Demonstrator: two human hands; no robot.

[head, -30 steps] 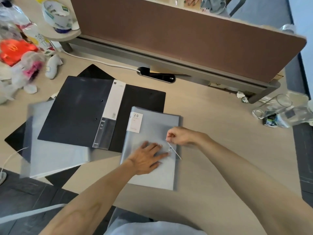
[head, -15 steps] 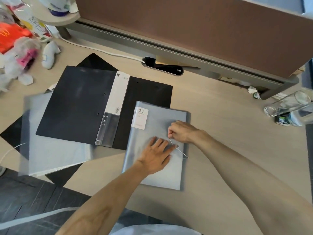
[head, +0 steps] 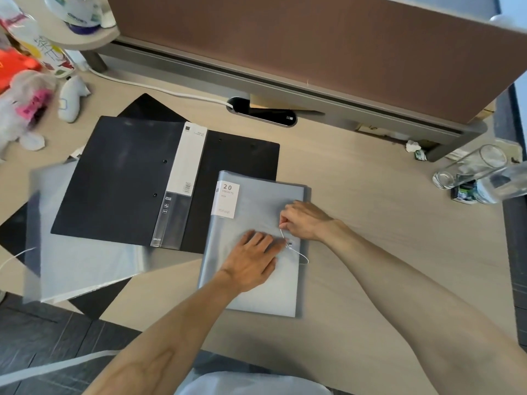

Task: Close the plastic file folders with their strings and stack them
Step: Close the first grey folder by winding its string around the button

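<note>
A grey translucent folder (head: pixel 268 295) with a "20 pockets" label lies closed on the desk in front of me. My left hand (head: pixel 251 260) presses flat on its cover, fingertips beside the small round button (head: pixel 290 244). My right hand (head: pixel 305 219) pinches the white string (head: pixel 302 256), which runs past the button and loops off the folder's right edge. A black folder (head: pixel 119 181) with a white spine label lies to the left, partly over a clear folder (head: pixel 85 263) and another black sheet (head: pixel 148 108).
Soft toys (head: pixel 71 101) and bright packaging crowd the far left. A brown partition (head: pixel 285 38) and grey rail run along the back. A drinking glass (head: pixel 470 166) lies on its side at the right edge. The desk's near edge falls to dark floor.
My right hand has drawn the string up from the button. My left hand stays pressed on the cover. The view has shifted slightly toward the folder.
</note>
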